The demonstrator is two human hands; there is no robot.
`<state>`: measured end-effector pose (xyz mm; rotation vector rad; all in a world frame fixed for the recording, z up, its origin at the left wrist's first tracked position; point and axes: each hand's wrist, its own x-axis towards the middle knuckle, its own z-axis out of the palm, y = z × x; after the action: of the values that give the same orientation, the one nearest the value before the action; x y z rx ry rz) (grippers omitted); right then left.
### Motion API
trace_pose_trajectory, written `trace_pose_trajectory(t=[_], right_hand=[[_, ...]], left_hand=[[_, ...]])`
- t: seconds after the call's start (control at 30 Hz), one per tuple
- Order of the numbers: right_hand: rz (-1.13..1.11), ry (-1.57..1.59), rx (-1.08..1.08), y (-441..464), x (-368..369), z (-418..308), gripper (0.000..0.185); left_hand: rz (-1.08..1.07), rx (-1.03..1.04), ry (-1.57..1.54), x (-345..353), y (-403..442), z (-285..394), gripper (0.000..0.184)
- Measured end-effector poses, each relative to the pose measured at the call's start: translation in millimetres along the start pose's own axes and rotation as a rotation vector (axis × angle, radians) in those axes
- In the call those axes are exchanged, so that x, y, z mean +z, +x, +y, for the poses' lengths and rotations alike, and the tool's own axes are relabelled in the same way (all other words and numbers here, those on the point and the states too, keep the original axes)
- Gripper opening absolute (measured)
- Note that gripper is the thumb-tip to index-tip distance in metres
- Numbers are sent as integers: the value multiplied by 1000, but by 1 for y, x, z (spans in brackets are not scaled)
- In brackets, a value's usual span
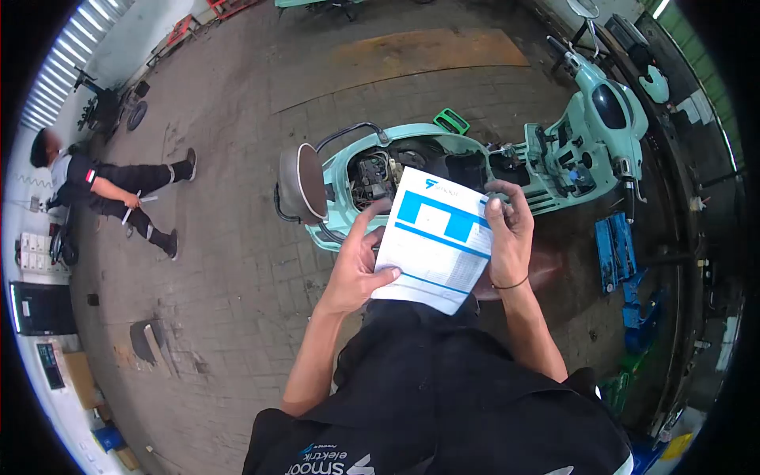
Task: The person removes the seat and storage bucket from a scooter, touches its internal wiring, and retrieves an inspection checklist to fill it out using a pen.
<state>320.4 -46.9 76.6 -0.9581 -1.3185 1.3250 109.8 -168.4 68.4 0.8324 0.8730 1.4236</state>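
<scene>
A printed paper sheet (435,261) with blue bands and a blue logo is held up in front of my body. My left hand (356,269) grips its left edge, thumb on the front and fingers toward the back. My right hand (511,229) pinches the upper right edge, thumb on the front. Behind the sheet stands a mint-green scooter (340,178) with its seat off its body opening, where mechanical parts and wiring show. A round grey-brown bowl-like piece (311,184) sits at the scooter's rear end. The sheet hides part of the scooter.
At the left a person (103,186) in dark work clothes holds a light-coloured tool. A green tray-like item (451,121) lies beyond the scooter. Blue metal tool parts (616,253) stand at the right, near a dark bench. A rusty metal plate (431,55) covers floor at the back.
</scene>
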Motion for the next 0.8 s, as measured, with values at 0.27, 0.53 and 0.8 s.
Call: trace_pose_trajectory(t=[0.27,0.53,0.8], right_hand=[[57,-132,50,-22,-25,-17,17],[96,-464,-9,-79,-80,28,29],[-239,-10,173,-175,-46,37,78]], left_hand=[[-218,-88,52,9,-5,0,73],[-286,-7,358,20,-33,-59,51],[74,-50,300,22,-109,-110,30]])
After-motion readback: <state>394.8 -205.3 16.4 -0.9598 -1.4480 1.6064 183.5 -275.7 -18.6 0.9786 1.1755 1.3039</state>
